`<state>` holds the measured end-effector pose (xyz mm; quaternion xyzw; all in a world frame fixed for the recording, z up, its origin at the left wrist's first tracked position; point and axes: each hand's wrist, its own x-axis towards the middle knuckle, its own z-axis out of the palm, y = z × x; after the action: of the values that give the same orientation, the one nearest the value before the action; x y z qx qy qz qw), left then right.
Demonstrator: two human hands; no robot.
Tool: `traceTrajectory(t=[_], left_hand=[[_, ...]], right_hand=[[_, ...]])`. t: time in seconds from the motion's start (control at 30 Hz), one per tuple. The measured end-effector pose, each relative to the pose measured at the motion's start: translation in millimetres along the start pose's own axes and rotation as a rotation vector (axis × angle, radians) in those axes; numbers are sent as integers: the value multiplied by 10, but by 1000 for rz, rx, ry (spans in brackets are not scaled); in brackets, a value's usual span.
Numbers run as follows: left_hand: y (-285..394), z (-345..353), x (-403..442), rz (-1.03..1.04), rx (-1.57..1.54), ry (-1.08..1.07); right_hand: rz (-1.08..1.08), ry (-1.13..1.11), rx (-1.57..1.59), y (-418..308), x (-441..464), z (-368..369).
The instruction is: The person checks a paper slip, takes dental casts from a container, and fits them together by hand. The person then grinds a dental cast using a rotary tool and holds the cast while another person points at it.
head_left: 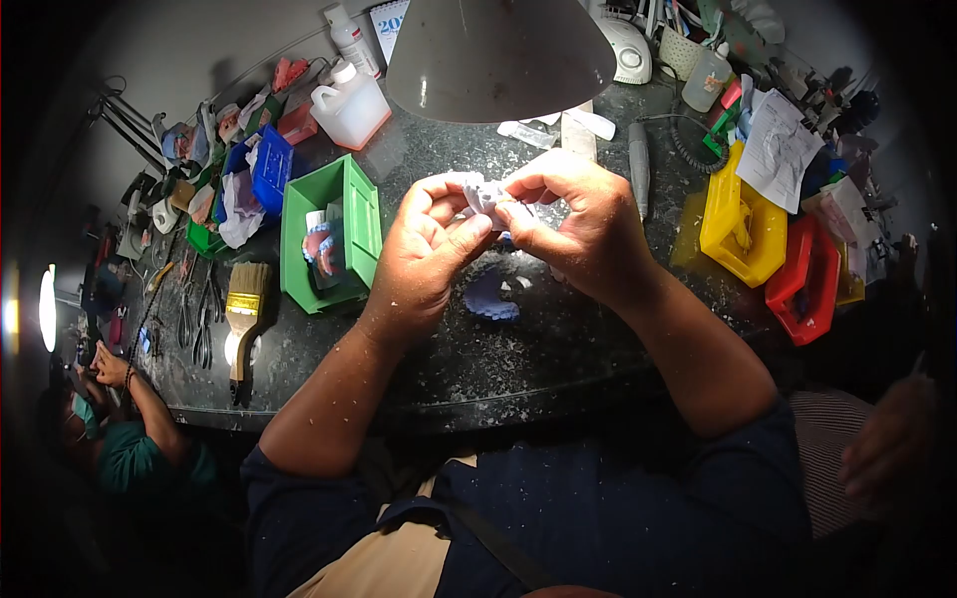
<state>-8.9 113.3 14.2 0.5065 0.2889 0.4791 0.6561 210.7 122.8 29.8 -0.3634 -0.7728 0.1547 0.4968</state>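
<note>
Both hands meet under the lamp, above the dark worktop. My left hand (431,239) is closed, its thumb and fingers pinching a small whitish piece (482,195) from the left. My right hand (578,219) is closed on the right side of the same piece, thumb in front. The fingers cover part of the piece, and its exact shape cannot be made out. Below the hands, a bluish curved, scalloped piece (490,296) lies on the worktop among pale crumbs. Pale specks dot both forearms.
A green bin (365,224) with dental models and a brush (244,309) stand left. Right are a handpiece (639,169), a yellow bin (743,219) and a red bin (805,289). A lamp shade (498,60) hangs ahead. A co-worker (140,439) sits far left; another person's hand (892,439) shows right.
</note>
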Motion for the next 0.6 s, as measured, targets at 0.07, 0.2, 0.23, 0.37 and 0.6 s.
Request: traceTrajectory(t=[0.07, 0.2, 0.23, 0.37, 0.6], left_hand=[[-4, -3, 9, 4, -6, 4], [11, 8, 10, -11, -17, 35], [23, 15, 10, -11, -15, 38], [44, 30, 1, -5, 7, 58], [33, 12, 7, -3, 7, 93]], right_hand=[[19, 6, 47, 7, 16, -17], [336, -14, 339, -105, 42, -76], [355, -8, 448, 32, 7, -26], [521, -54, 797, 162, 78, -92], [666, -13, 1033, 354, 42, -90]])
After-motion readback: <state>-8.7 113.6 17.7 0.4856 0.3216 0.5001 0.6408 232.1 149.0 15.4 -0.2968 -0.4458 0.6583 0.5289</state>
